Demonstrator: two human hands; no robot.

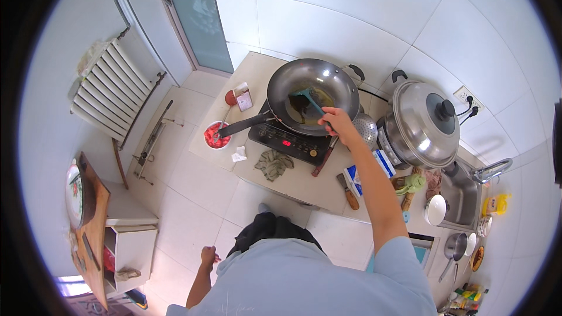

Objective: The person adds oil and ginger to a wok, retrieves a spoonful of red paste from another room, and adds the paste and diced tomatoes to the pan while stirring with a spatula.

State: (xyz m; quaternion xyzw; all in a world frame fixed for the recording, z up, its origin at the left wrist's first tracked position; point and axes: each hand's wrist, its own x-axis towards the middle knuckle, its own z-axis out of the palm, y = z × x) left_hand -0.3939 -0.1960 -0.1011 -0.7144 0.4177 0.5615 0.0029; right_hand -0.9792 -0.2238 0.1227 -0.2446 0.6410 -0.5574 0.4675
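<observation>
My right hand (337, 121) grips the handle of a teal spatula (313, 102), and its blade rests inside a dark metal wok (279, 85). Brownish-yellow liquid, likely oil, pools in the wok's bottom (326, 102). Under the wok is a black induction cooker (263, 134) with a lit red display. The wok's long black handle (241, 127) reaches left over a white bowl (218, 147) of red chopped pieces (211, 133), where a spoon also stands. My left hand (210, 256) hangs low at my side above the floor, fingers curled, with nothing visible in it.
A crumpled cloth (274, 165) lies before the cooker, near a red-handled knife (324, 158) and a wooden-handled scraper (349, 193). Right of the wok stand a perforated skimmer (365, 128) and a large lidded steel pot (412, 109), then a sink (466, 197). A small box (243, 96) stands left.
</observation>
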